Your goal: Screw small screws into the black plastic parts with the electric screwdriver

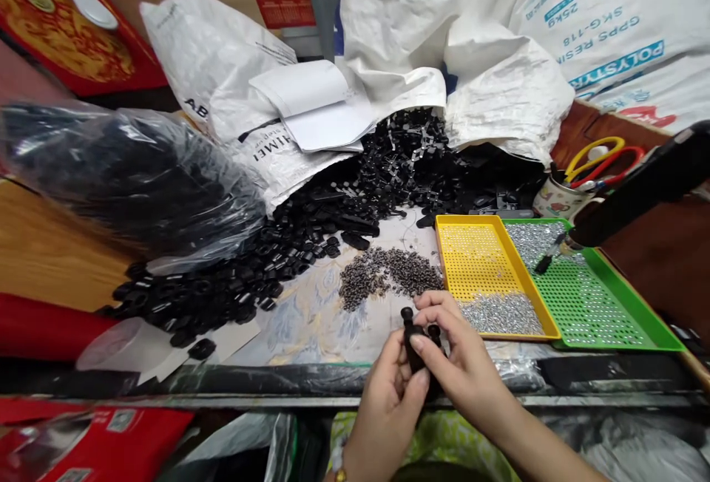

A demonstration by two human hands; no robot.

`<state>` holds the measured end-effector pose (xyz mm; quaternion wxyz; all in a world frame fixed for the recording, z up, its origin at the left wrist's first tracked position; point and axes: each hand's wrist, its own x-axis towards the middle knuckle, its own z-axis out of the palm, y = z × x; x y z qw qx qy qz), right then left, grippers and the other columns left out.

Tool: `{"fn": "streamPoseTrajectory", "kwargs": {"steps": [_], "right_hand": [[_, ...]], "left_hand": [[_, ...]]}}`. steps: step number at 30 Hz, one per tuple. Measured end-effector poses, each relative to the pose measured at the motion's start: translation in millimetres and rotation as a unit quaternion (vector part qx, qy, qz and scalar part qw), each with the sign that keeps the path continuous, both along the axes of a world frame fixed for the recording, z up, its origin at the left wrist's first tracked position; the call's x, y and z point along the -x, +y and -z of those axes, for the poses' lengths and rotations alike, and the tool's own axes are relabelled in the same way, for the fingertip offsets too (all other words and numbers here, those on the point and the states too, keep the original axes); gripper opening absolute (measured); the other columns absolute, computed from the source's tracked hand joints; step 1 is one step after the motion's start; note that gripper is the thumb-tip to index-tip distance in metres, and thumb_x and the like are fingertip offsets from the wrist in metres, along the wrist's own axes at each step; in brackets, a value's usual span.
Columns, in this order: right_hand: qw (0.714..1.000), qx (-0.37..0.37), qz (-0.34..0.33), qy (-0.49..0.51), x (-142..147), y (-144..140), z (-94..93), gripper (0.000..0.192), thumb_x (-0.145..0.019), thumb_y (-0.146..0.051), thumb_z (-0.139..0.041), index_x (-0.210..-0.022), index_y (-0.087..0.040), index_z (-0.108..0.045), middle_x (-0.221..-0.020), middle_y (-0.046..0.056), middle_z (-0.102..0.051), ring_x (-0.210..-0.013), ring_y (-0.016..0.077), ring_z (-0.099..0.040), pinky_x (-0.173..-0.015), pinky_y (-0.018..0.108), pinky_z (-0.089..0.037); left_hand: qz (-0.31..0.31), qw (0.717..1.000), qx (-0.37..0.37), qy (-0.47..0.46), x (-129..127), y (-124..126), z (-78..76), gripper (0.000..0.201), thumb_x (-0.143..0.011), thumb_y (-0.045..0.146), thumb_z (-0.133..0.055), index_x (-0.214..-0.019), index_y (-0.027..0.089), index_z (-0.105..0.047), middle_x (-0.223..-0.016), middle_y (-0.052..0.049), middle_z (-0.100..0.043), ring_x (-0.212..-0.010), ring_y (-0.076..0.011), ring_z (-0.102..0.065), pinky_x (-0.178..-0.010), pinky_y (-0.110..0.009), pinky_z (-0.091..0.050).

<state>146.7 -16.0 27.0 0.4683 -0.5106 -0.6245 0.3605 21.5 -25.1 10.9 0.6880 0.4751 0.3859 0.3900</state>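
Both my hands meet at the table's front edge on one small black plastic part (415, 335). My left hand (388, 386) cups it from below, thumb up along its side. My right hand (455, 352) pinches its top with fingertips curled over it. Just beyond my fingers lies a small heap of dark tiny metal pieces (388, 273). A large spill of black plastic parts (288, 238) spreads across the table from the left to the back.
A yellow perforated tray (477, 260) with silver screws stands right of my hands, a green tray (588, 297) beside it. A black powered tool (637, 194) hangs over the green tray. Plastic bags, white sacks and a cup with scissors (599, 160) crowd the back.
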Motion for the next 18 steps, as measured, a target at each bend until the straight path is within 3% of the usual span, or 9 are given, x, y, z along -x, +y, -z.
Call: {"fn": "streamPoseTrajectory", "kwargs": {"steps": [3, 5, 6, 8, 9, 10, 14, 16, 18], "right_hand": [[0.998, -0.024, -0.002, -0.053, -11, -3, 0.4, 0.007, -0.084, -0.021, -0.049, -0.090, -0.022, -0.052, -0.108, 0.006, -0.049, -0.103, 0.0172, -0.050, -0.088, 0.032, -0.044], [0.983, -0.112, 0.063, -0.130, -33, -1, -8.9, 0.016, -0.083, -0.018, -0.050, -0.097, -0.024, -0.054, -0.110, 0.006, -0.049, -0.107, 0.0194, -0.049, -0.091, 0.036, -0.043], [0.960, -0.184, 0.144, -0.153, -48, 2, -16.8, 0.023, -0.081, -0.016, -0.052, -0.102, -0.026, -0.053, -0.114, 0.006, -0.048, -0.111, 0.0209, -0.047, -0.094, 0.039, -0.042], [0.865, -0.324, 0.354, -0.143, -83, 15, -35.8, 0.043, -0.076, -0.015, -0.059, -0.115, -0.029, -0.047, -0.122, 0.006, -0.044, -0.117, 0.0235, -0.042, -0.099, 0.044, -0.038], [0.822, -0.358, 0.427, -0.115, -100, 24, -45.1, 0.056, -0.073, -0.017, -0.063, -0.123, -0.030, -0.040, -0.127, 0.006, -0.041, -0.117, 0.0234, -0.043, -0.098, 0.044, -0.039], [0.814, -0.348, 0.457, -0.089, -115, 35, -52.8, 0.063, -0.072, -0.019, -0.066, -0.127, -0.029, -0.036, -0.129, 0.007, -0.042, -0.115, 0.0229, -0.046, -0.097, 0.044, -0.040], [0.897, -0.222, 0.379, 0.036, -139, 72, -58.7, 0.037, -0.072, -0.034, -0.065, -0.104, -0.018, -0.057, -0.089, 0.005, -0.063, -0.077, 0.0169, -0.062, -0.070, 0.035, -0.053], [0.917, -0.204, 0.331, 0.091, -133, 84, -49.7, 0.028, -0.073, -0.036, -0.064, -0.093, -0.017, -0.060, -0.078, 0.003, -0.064, -0.067, 0.0145, -0.062, -0.059, 0.029, -0.053], [0.917, -0.219, 0.303, 0.140, -123, 94, -38.7, 0.026, -0.073, -0.035, -0.064, -0.092, -0.018, -0.059, -0.077, 0.002, -0.065, -0.067, 0.0139, -0.063, -0.056, 0.026, -0.053]], "left_hand": [[0.025, 0.999, 0.017, -0.023, -3, 1, 0.1, 0.042, -0.084, 0.026, -0.053, -0.123, 0.022, -0.039, -0.131, -0.009, -0.048, -0.120, -0.0188, -0.046, -0.098, -0.025, -0.039], [0.045, 0.998, 0.050, -0.019, -6, 3, 0.3, 0.040, -0.085, 0.029, -0.051, -0.122, 0.019, -0.038, -0.127, -0.013, -0.050, -0.109, -0.0205, -0.055, -0.091, -0.029, -0.044], [0.055, 0.996, 0.069, -0.014, -7, 4, 0.6, 0.040, -0.085, 0.030, -0.050, -0.121, 0.018, -0.038, -0.124, -0.014, -0.052, -0.100, -0.0202, -0.059, -0.087, -0.030, -0.046], [0.069, 0.993, 0.099, -0.005, -10, 6, 2.4, 0.036, -0.086, 0.032, -0.049, -0.117, 0.018, -0.038, -0.117, -0.014, -0.055, -0.084, -0.0175, -0.064, -0.079, -0.031, -0.048], [0.074, 0.991, 0.109, -0.004, -12, 7, 3.7, 0.034, -0.086, 0.032, -0.049, -0.115, 0.018, -0.039, -0.114, -0.013, -0.056, -0.080, -0.0162, -0.064, -0.077, -0.030, -0.048], [0.077, 0.990, 0.116, -0.006, -14, 8, 5.4, 0.032, -0.085, 0.032, -0.049, -0.112, 0.018, -0.040, -0.112, -0.011, -0.056, -0.078, -0.0155, -0.064, -0.076, -0.030, -0.048], [0.078, 0.986, 0.149, -0.004, -21, 11, 10.6, 0.026, -0.084, 0.030, -0.051, -0.104, 0.018, -0.041, -0.105, -0.008, -0.055, -0.080, -0.0165, -0.063, -0.073, -0.030, -0.049], [0.074, 0.983, 0.170, 0.005, -23, 12, 10.6, 0.027, -0.084, 0.030, -0.051, -0.106, 0.019, -0.040, -0.105, -0.008, -0.054, -0.080, -0.0169, -0.064, -0.070, -0.028, -0.049], [0.071, 0.980, 0.186, 0.007, -24, 14, 9.1, 0.029, -0.084, 0.029, -0.050, -0.109, 0.020, -0.038, -0.107, -0.007, -0.054, -0.081, -0.0168, -0.064, -0.070, -0.028, -0.048]]}}
